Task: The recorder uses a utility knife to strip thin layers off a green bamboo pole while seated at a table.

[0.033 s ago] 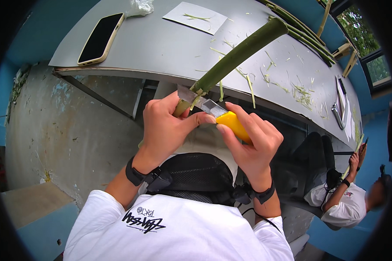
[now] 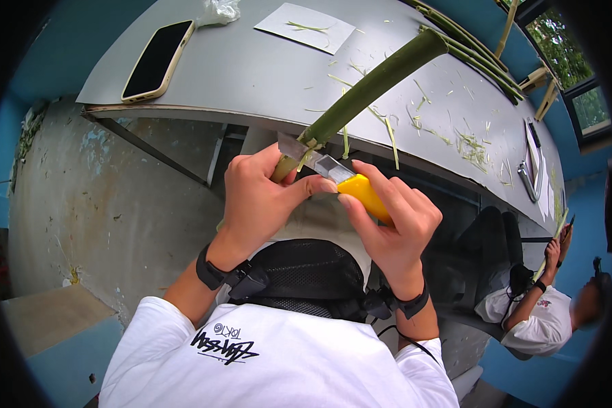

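Left hand (image 2: pixel 255 190): clasped around the near end of a green stalk (image 2: pixel 374 88), with the thumb stretched out to the front of a yellow-handled knife (image 2: pixel 367 197).
Right hand (image 2: pixel 404 221): closed on the yellow handle between thumb and fingers, just beside the left thumb.
Stalk: held at a slant in front of the body, running up and to the right from the left hand, past the table edge and over the grey table (image 2: pixel 217 75); hard to tell from this angle whether touching the tabletop.
Blade (image 2: pixel 291 146): laid across the stalk at a roughened, pale-edged spot, just above the left hand.
Tabletop, left: set with a dark-screened phone (image 2: pixel 158 61) in a pale case, near a crumpled clear plastic bag (image 2: pixel 219 11).
Tabletop, middle: spread with a white sheet (image 2: pixel 302 37) bearing a few green slivers, and scattered to the right with thin shavings (image 2: pixel 472 149).
Tabletop, right: stacked with more green stalks (image 2: pixel 479 58) along the far side; strewn nearer with paper (image 2: pixel 545 187), a black pen (image 2: pixel 534 134) and a metal tool (image 2: pixel 525 180).
Lap: covered by a black mesh bag (image 2: pixel 306 272), between two wrists strapped with black bands (image 2: pixel 211 272).
Far right: seated in a white shirt, a co-worker (image 2: pixel 540 323) with a thin green strip (image 2: pixel 542 268) in hand.
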A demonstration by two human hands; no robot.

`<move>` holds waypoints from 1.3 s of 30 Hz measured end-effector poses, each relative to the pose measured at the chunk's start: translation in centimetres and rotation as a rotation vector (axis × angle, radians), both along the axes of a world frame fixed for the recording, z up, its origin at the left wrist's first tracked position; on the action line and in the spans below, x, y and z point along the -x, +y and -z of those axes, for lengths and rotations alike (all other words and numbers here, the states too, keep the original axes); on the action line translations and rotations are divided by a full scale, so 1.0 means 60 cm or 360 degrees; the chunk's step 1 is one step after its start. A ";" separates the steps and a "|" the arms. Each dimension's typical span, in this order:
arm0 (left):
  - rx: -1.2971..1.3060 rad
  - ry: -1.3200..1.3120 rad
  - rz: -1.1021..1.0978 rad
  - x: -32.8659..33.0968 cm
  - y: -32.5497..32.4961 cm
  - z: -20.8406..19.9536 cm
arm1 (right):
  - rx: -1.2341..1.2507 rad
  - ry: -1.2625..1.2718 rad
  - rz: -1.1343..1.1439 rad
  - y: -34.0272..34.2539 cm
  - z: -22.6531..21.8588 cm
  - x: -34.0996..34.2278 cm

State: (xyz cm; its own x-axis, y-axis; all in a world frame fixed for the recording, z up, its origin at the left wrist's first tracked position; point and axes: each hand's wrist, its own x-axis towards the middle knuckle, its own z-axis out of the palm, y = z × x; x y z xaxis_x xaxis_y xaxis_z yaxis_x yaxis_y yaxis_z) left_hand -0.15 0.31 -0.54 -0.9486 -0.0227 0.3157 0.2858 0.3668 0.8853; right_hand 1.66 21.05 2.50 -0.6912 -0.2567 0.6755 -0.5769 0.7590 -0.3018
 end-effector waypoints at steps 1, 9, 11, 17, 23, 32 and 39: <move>-0.0042 -0.0040 0.0033 0.000 -0.001 -0.001 | 0.0015 -0.0004 -0.0004 0.000 0.003 0.000; -0.0839 -0.0261 0.0497 -0.005 0.003 -0.009 | 0.0169 -0.0009 -0.0034 -0.001 0.005 0.007; -0.0863 -0.0278 0.0593 0.002 -0.008 0.007 | 0.0177 0.0000 -0.0039 0.004 -0.002 0.010; -0.0806 -0.0259 0.0721 0.010 -0.013 0.001 | 0.0096 -0.0033 -0.0048 0.006 -0.010 0.010; -0.0881 -0.0314 0.0721 0.001 -0.018 -0.019 | 0.0056 -0.0024 -0.0047 -0.001 -0.011 0.012; -0.0515 -0.0103 0.0368 0.000 -0.010 -0.011 | -0.0038 -0.0098 -0.0060 -0.008 -0.027 0.002; -0.0278 -0.0099 0.0201 -0.006 -0.005 -0.003 | -0.0019 0.0040 -0.0051 -0.006 -0.013 0.010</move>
